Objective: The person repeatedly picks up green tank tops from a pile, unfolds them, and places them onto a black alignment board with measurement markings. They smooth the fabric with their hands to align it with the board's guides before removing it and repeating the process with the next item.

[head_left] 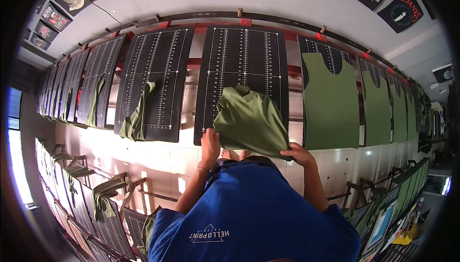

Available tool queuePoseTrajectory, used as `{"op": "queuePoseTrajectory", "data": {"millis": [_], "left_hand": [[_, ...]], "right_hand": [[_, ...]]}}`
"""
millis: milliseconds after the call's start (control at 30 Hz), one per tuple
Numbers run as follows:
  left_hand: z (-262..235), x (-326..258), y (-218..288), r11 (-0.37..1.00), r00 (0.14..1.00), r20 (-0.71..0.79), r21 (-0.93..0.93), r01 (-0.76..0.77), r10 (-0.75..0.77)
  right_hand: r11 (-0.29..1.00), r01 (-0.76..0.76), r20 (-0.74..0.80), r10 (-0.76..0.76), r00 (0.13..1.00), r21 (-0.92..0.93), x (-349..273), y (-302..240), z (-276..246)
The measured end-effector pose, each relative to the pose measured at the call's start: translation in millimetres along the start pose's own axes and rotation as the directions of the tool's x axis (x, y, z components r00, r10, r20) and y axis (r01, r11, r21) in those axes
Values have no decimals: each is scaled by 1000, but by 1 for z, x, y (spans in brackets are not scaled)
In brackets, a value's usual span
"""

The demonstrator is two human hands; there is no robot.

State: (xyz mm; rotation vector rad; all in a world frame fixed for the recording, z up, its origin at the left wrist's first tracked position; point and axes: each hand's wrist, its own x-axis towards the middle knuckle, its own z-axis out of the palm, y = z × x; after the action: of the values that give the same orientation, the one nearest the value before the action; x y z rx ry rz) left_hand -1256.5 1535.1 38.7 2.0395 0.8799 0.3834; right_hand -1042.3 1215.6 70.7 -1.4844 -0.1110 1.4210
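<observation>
A crumpled green shirt piece [251, 120] lies over the lower half of a black board [261, 56] marked with white rulings. My left hand [210, 143] pinches the cloth at its lower left corner, by the board's near edge. At the opposite corner, my right hand [299, 155] grips the fabric between thumb and fingers, just past the board's near right edge. Between both hands the near edge of the cloth is drawn out, while its far part stays bunched. One board to the right, another green shirt piece [330, 104] lies flat with its neckline at the far end.
Black ruled boards run left and right along a dark rail [201, 16]. A twisted green cloth [140, 113] hangs over the board at left; flat green pieces [376, 101] cover boards at right. Behind me stands another row of boards with draped cloth [106, 196]. Tiled floor [167, 166] lies between.
</observation>
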Motion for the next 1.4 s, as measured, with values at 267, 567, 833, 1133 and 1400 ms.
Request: {"op": "queuePoseTrajectory", "data": {"millis": [267, 567, 833, 1133, 1400], "left_hand": [[-94, 15, 117, 257, 946, 297, -931, 257, 128], [-137, 29, 175, 14, 962, 269, -963, 270, -32], [-132, 232, 160, 347, 994, -3, -937, -41, 108], [-194, 173, 236, 519, 965, -213, -814, -262, 153], [-150, 85, 65, 928, 996, -79, -373, 17, -50]], "right_hand": [[598, 635, -62, -702, 709, 490, -39, -61, 15], [511, 790, -383, -693, 611, 338, -92, -161, 57], [522, 755, -522, -549, 653, 396, 16, -301, -18], [421, 896, -559, -712, 425, 145, -84, -301, 8], [715, 620, -625, -330, 708, 324, -38, -117, 39]]}}
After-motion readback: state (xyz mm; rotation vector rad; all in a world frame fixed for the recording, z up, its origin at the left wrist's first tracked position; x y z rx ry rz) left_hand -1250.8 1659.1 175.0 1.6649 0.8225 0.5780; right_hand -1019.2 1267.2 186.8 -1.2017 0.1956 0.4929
